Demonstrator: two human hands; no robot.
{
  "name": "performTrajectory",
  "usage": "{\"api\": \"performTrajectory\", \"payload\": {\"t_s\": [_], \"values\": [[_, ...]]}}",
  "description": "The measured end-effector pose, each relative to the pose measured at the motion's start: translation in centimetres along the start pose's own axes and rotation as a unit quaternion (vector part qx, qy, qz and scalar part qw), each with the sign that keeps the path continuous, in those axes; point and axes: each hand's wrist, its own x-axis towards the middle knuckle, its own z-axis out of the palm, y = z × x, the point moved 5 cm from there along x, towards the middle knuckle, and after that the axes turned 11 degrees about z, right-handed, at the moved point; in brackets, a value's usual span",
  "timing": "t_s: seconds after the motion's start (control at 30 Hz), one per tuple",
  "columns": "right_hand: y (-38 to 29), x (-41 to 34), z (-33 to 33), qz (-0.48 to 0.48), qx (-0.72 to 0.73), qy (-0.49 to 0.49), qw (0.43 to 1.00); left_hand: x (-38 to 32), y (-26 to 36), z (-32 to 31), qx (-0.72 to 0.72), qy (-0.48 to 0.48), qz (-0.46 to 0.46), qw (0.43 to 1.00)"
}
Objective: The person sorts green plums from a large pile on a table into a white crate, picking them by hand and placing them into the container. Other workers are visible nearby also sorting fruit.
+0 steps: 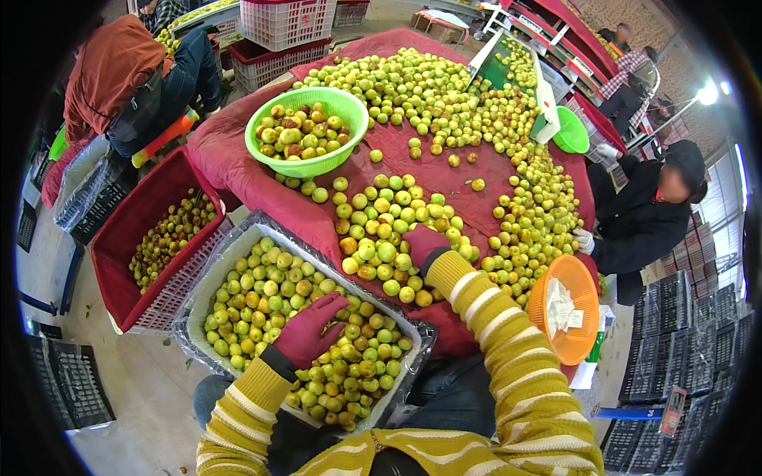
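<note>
Maroon gloves cover both of my hands. My left hand [312, 328] rests palm down over a lined crate [199, 297] full of green-yellow jujubes [262, 303]. Its thumb stands apart from its fingers, and no fruit shows in its grip. My right hand [425, 243] reaches into a heap of loose jujubes [381, 223] on the red padded cloth [286, 205] of the sorting table. The fingertips there are hidden, so I cannot tell if it holds a fruit. Grey paper and clear plastic line the crate, which sits against the table's near edge.
A green basket [357, 140] of browner jujubes stands on the table. At left is a red-lined crate [113, 262] with small fruit. An orange basket [539, 297] with white packets stands right. Jujubes cover a green chute [491, 74]. A co-worker [643, 208] sits at right.
</note>
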Motion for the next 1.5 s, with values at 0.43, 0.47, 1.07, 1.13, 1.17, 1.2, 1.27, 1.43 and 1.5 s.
{"api": "performTrajectory", "payload": {"t_s": [0.43, 0.47, 1.07, 1.13, 1.17, 1.2, 1.27, 1.43, 1.5], "values": [[1.2, -7.4, -2.1, 0.105, 0.772, -0.412, 0.473, 0.2, 0.6, 0.6, 0.013, -0.03, 0.009, 0.999], [1.6, -7.9, -0.8, 0.083, 0.726, -0.386, 0.563, 0.3, 0.9, 0.4, 0.008, -0.036, 0.002, 0.999], [-6.9, -0.4, -3.4, 0.129, 0.864, -0.401, 0.275, -1.7, -2.9, -4.8, 0.125, 0.003, -0.065, 0.99], [-8.1, 5.6, -7.1, 0.014, 0.906, -0.323, 0.273, -2.0, -3.6, -4.2, 0.111, -0.02, -0.07, 0.991], [-9.9, 6.5, -10.6, -0.005, 0.908, -0.289, 0.303, -2.1, -3.8, -4.2, 0.112, -0.014, -0.064, 0.992], [-11.6, 7.4, -14.3, -0.022, 0.909, -0.252, 0.332, -2.1, -3.9, -4.1, 0.112, -0.01, -0.055, 0.992], [-9.6, 9.6, -17.3, -0.102, 0.722, -0.042, 0.683, -1.5, -3.0, -4.3, 0.099, -0.019, -0.045, 0.994], [-6.4, 7.9, -8.8, -0.121, 0.25, 0.018, 0.961, -0.9, -2.1, -4.7, 0.09, -0.002, -0.039, 0.995], [-3.3, 6.7, -1.6, -0.067, 0.11, -0.05, 0.99, -0.9, -2.3, -4.2, 0.11, -0.006, -0.023, 0.994]]}}
